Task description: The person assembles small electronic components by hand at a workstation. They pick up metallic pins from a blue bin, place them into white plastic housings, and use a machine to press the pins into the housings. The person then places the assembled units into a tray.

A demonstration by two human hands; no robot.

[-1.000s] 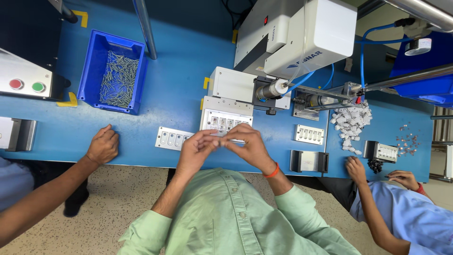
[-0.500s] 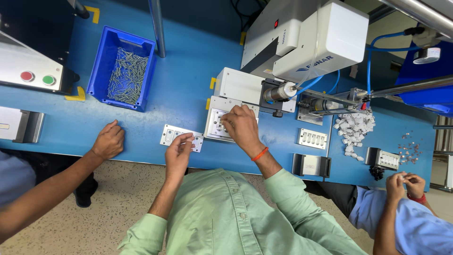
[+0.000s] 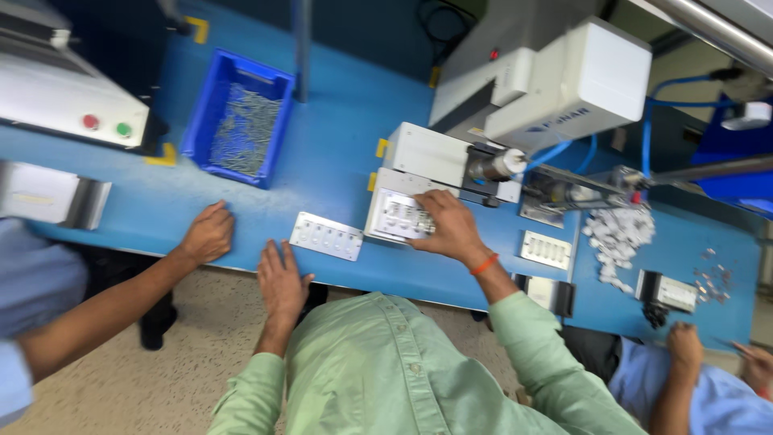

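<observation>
— Right hand (image 3: 449, 228)?
— Fingers curled down on white tray (image 3: 396, 216) at table (image 3: 322, 153) centre, touching.
— Left hand (image 3: 279, 278)?
— Open, flat at table edge, grey plate (image 3: 326, 236) just beside at one o'clock.

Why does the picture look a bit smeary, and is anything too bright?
Head view: motion blur softens everything, most at the blue bin and the right hand on the white fixture; the white machine housing glares pale; the table is evenly lit, with faint shadows.
</observation>
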